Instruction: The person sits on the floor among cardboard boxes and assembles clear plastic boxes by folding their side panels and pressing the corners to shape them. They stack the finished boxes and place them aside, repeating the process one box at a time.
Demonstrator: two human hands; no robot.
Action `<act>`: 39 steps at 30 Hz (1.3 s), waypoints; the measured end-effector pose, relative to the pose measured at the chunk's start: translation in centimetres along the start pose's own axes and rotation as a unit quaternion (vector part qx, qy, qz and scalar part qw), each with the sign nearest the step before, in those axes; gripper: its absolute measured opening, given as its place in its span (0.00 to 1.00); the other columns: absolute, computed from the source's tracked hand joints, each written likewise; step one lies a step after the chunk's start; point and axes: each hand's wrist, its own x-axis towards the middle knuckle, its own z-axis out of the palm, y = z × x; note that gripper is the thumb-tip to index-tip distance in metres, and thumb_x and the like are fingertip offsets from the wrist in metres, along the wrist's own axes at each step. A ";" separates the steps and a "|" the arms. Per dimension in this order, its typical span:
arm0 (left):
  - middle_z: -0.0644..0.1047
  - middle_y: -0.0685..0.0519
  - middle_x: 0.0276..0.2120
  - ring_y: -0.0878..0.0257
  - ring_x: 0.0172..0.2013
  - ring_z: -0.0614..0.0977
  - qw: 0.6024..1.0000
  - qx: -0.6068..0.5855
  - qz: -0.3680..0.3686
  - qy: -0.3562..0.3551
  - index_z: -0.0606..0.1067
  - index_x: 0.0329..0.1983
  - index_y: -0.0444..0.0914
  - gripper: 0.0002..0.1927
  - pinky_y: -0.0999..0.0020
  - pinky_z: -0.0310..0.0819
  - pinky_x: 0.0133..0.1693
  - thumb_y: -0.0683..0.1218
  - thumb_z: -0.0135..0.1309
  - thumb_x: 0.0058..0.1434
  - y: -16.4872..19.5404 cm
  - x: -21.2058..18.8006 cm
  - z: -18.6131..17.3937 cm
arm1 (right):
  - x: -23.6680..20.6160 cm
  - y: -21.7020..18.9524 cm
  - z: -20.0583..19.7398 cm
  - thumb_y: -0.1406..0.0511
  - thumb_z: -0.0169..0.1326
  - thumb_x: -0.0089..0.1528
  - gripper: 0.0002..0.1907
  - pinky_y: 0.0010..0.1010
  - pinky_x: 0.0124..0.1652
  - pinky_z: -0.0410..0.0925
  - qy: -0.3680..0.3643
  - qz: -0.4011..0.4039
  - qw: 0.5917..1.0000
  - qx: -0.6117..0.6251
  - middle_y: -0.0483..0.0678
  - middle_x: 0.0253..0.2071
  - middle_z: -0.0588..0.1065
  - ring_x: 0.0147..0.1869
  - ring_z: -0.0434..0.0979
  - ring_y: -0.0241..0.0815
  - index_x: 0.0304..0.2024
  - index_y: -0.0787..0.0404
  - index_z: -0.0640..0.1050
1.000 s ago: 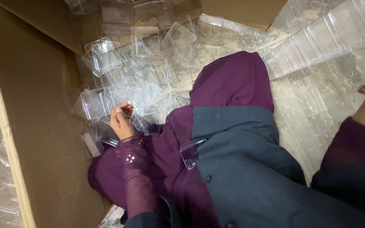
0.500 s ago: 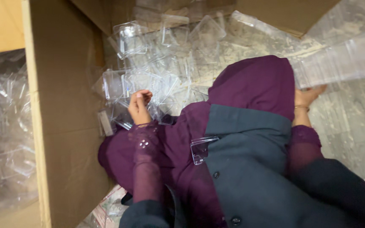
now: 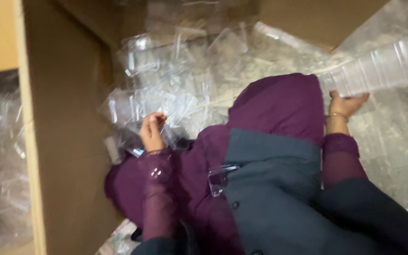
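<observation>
Left hand (image 3: 152,132), left of centre in the frame: fingers curled loosely down into a heap of clear plastic containers (image 3: 166,89), touching them; whether any one piece is actually gripped, impossible to tell through the blur. Heap lying loose inside a big cardboard box (image 3: 67,141), its brown wall running down the left side and probably keeping the slippery pieces from sliding away.

Right hand (image 3: 345,105), upper right: palm up, fingers spread and only partly closed, cupped under the near end of a long nested stack of containers (image 3: 383,68) slanting off toward the top right corner. Supported from beneath, likely because such a stack sags or comes apart if pinched.

One small clear plastic piece (image 3: 220,178) resting against the dark coat (image 3: 279,198), lower centre. Purple cloth (image 3: 279,104) bunched between the arms.
</observation>
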 end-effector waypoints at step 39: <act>0.81 0.49 0.40 0.64 0.44 0.83 0.997 0.069 -0.017 -0.043 0.77 0.47 0.31 0.15 0.70 0.77 0.50 0.46 0.43 0.76 1.9 -2.0 0.1 | 4.7 -4.4 3.5 0.71 0.51 0.70 0.09 0.33 0.36 0.72 -0.261 0.146 0.952 0.059 0.49 0.38 0.78 0.36 0.76 0.40 0.53 0.65 0.76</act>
